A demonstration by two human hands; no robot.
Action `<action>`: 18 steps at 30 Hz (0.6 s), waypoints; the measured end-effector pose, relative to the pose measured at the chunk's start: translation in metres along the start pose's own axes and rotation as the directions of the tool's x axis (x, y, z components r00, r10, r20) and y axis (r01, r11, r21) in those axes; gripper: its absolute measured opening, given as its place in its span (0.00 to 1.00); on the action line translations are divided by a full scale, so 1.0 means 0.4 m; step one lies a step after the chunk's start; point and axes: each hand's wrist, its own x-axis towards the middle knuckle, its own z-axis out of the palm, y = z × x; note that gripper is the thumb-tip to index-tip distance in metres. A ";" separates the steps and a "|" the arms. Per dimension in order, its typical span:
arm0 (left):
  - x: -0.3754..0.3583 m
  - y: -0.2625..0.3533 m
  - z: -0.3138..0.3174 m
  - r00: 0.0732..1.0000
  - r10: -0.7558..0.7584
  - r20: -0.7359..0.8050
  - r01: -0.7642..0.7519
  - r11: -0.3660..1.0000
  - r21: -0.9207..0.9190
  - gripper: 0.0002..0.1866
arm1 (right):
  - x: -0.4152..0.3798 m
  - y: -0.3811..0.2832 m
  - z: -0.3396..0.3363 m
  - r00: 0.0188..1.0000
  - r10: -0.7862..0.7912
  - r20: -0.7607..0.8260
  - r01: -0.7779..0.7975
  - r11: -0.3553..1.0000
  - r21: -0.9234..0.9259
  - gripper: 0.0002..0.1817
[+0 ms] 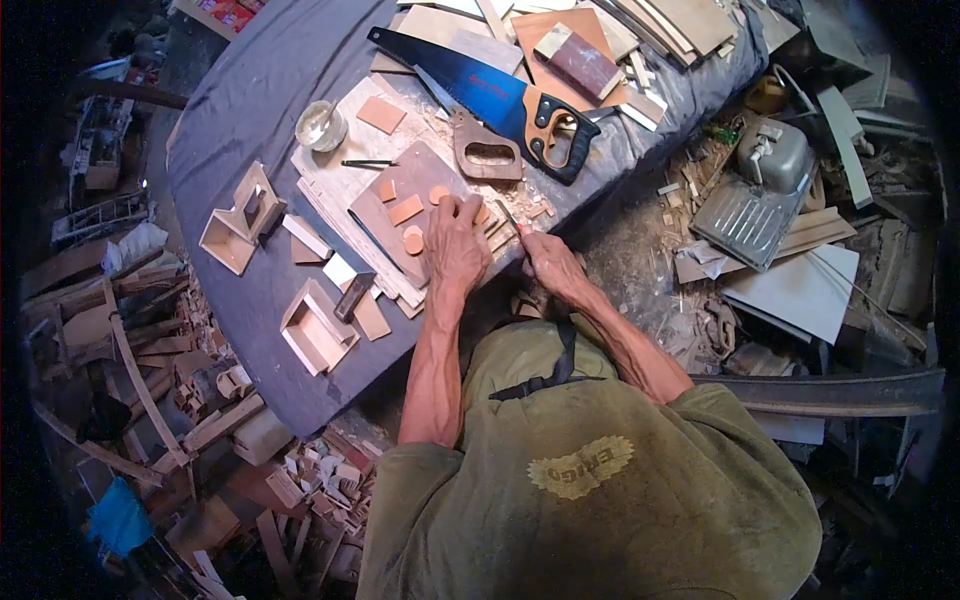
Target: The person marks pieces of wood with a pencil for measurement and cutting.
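Note:
My left hand is on the brown board, its fingers bent down over small wooden pieces at the board's right edge. What lies under the fingertips is partly hidden. Beside it, round wooden discs and a small rectangular piece lie on the board. My right hand is closed around a thin tool, whose narrow end points up and left toward the wood strips near my left fingers. Just above both hands rests a small wooden-handled saw.
A blue handsaw lies across the cloth-covered table. A jar, pencils and small open wooden boxes are on the left. Wood boards are stacked at the top. Offcuts and a metal sink lie on the floor.

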 end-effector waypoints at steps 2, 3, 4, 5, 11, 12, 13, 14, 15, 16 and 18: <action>-0.003 -0.008 0.005 0.999 -0.039 0.003 0.039 0.999 -0.017 0.16 | -0.021 -0.064 -0.018 0.998 0.010 0.061 -0.004 0.996 -0.094 0.23; -0.005 -0.012 0.010 0.998 -0.057 0.007 0.058 0.998 -0.026 0.16 | -0.030 -0.086 -0.024 0.996 0.019 0.090 -0.006 0.990 -0.140 0.19; -0.007 -0.016 0.017 0.997 -0.080 0.001 0.080 0.996 -0.034 0.16 | -0.029 -0.080 -0.021 0.996 -0.023 0.087 0.039 0.982 -0.183 0.17; -0.008 -0.019 0.025 0.995 -0.101 -0.005 0.101 0.994 -0.043 0.16 | -0.026 -0.069 -0.017 0.994 -0.065 0.086 0.083 0.971 -0.225 0.16; 0.001 0.011 0.015 0.972 -0.234 -0.014 0.232 0.970 -0.069 0.14 | -0.027 -0.065 -0.012 0.982 -0.169 0.080 0.186 0.935 -0.303 0.12; 0.006 0.014 0.016 0.956 -0.294 -0.001 0.293 0.953 -0.077 0.14 | -0.027 -0.065 -0.012 0.982 -0.171 0.080 0.188 0.934 -0.304 0.12; 0.006 0.009 0.023 0.947 -0.319 -0.020 0.316 0.944 -0.094 0.14 | -0.024 -0.051 -0.006 0.957 -0.283 0.064 0.285 0.879 -0.382 0.12; 0.005 0.000 0.037 0.938 -0.344 -0.039 0.338 0.935 -0.111 0.14 | -0.016 -0.024 0.004 0.919 -0.391 0.057 0.372 0.806 -0.459 0.12; 0.008 -0.001 0.044 0.928 -0.367 -0.058 0.358 0.925 -0.130 0.14 | -0.014 -0.022 0.005 0.867 -0.494 0.059 0.446 0.718 -0.535 0.12; 0.010 -0.003 0.048 0.923 -0.380 -0.050 0.372 0.920 -0.127 0.13 | -0.015 -0.021 0.005 0.861 -0.506 0.057 0.449 0.702 -0.552 0.12; 0.015 -0.005 0.049 0.913 -0.407 -0.037 0.400 0.909 -0.116 0.13 | -0.014 -0.027 0.009 0.846 -0.530 0.055 0.457 0.669 -0.586 0.14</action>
